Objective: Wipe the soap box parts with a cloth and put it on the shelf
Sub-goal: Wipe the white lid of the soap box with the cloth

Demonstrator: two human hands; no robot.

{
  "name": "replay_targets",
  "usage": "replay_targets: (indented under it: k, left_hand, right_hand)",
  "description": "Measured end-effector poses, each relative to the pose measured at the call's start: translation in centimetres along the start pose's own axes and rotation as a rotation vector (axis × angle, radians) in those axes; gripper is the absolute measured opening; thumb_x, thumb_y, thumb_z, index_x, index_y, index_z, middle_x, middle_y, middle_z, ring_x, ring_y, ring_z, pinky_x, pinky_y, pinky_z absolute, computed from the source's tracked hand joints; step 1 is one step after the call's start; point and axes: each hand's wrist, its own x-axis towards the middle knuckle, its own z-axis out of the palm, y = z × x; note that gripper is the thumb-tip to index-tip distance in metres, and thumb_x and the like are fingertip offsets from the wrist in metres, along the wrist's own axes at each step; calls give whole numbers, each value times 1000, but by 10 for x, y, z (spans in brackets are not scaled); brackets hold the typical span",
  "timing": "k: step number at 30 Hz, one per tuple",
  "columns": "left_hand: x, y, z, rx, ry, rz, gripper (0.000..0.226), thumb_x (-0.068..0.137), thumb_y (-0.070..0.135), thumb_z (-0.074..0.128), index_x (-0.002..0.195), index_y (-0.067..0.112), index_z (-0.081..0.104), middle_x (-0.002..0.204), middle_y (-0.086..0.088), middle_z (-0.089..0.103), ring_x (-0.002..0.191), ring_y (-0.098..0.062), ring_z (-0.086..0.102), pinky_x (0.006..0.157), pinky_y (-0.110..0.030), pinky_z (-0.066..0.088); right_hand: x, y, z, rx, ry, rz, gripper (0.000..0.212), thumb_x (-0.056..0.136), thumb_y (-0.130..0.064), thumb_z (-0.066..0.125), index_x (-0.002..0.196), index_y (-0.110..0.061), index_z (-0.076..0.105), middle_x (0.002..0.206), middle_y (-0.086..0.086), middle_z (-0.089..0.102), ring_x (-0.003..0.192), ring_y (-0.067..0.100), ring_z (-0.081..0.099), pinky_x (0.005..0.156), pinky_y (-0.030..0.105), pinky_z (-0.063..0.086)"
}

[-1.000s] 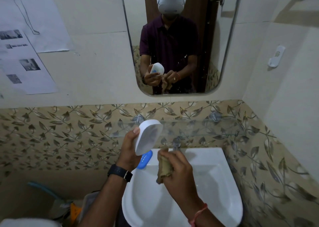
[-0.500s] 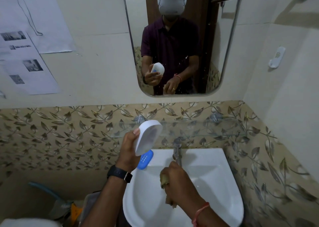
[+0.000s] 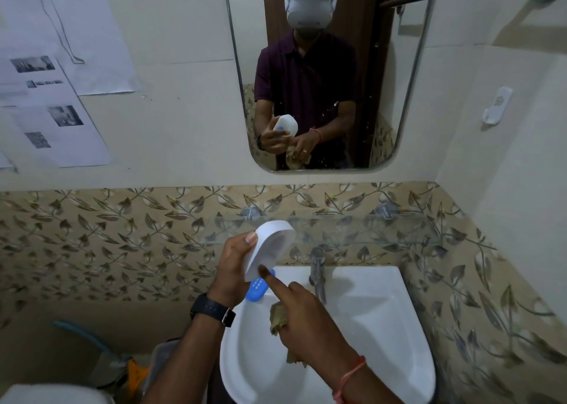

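My left hand holds a white oval soap box part upright above the left rim of the basin, its hollow side facing right. My right hand grips a crumpled tan cloth over the basin, with its index finger stretched out and touching the lower edge of the white part. A blue perforated soap box part lies on the basin's back left corner, partly hidden behind the white part. A clear glass shelf runs along the leaf-patterned wall just above the tap.
A white basin with a chrome tap sits below. A mirror on the wall reflects a person and both hands. Papers hang at the left. A white hook is on the right wall. Clutter lies on the floor at lower left.
My right hand, which had dropped into the basin with the cloth, has risen again and now points its index finger onto the white part. The left hand has stayed almost still.
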Motion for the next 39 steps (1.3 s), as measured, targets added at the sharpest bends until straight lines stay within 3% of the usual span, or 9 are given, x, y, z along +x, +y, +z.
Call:
replay_targets:
  k: [4, 8, 12, 16, 21, 25, 28, 32, 39]
  left_hand:
    - [-6, -8, 0, -69, 84, -78, 53, 65, 52, 74, 94, 8, 74, 108, -26, 54, 96, -37, 51, 74, -40, 40]
    - [-7, -4, -2, -81, 109, -102, 106, 41, 68, 89, 117, -1, 62, 111, -25, 53, 98, -36, 49, 76, -42, 37]
    - [-2, -7, -4, 83, 54, 10, 38, 71, 57, 71, 75, 20, 79, 72, -4, 68, 63, -16, 63, 58, -29, 43]
    - [-5, -13, 2, 62, 63, -1, 40, 77, 53, 66, 85, 17, 81, 80, -9, 74, 72, -22, 68, 64, -32, 51]
    - [-2, -5, 12, 0, 112, -30, 43, 75, 55, 67, 94, 18, 82, 106, -24, 64, 98, -37, 57, 83, -52, 42]
    - [-3, -1, 19, 35, 87, 4, 42, 74, 55, 66, 88, 19, 82, 96, -20, 66, 90, -33, 58, 76, -48, 41]
    - [-3, -2, 18, 32, 80, 9, 40, 73, 57, 65, 87, 23, 83, 89, -12, 72, 84, -31, 62, 72, -44, 43]
    - [-1, -3, 13, 60, 86, 22, 46, 76, 59, 63, 89, 19, 81, 93, -31, 66, 83, -38, 60, 72, -48, 41]
    - [-3, -17, 11, 18, 86, -21, 46, 77, 56, 70, 94, 14, 80, 95, -18, 71, 85, -31, 65, 69, -36, 50]
  right_hand:
    - [-8, 13, 5, -85, -52, 26, 97, 82, -6, 52, 153, -52, 4, 94, -2, 40, 86, 18, 49, 74, 26, 40]
    - [-19, 26, -2, -19, -103, 76, 86, 81, -8, 58, 154, -40, 26, 111, -1, 49, 105, 19, 56, 89, 22, 44]
    - [-11, 15, -23, 113, 69, 5, 88, 71, -7, 59, 151, -36, 36, 105, -2, 51, 97, 17, 56, 89, 26, 51]
    - [15, 2, -27, 61, 166, -14, 89, 80, -8, 59, 157, -34, 21, 110, -1, 52, 100, 16, 54, 87, 23, 47]
    - [12, 1, -1, 69, -43, 25, 113, 83, -3, 57, 142, -62, -18, 98, -1, 49, 84, 15, 51, 69, 29, 43]
    - [7, 7, 1, 388, -122, 57, 102, 85, -9, 63, 142, -71, 5, 73, 2, 50, 64, 9, 50, 64, 25, 45]
    - [1, 3, -7, 636, -204, 4, 89, 83, -23, 71, 144, -64, 22, 81, 2, 59, 74, 4, 58, 79, 21, 49]
    - [-10, 9, -21, 889, -301, -84, 77, 85, -1, 67, 144, -45, 45, 91, 3, 59, 87, 14, 56, 86, 27, 45]
    - [16, 4, -23, 986, 507, 285, 27, 83, -1, 76, 97, -24, 75, 92, -7, 78, 88, 10, 72, 76, 17, 54]
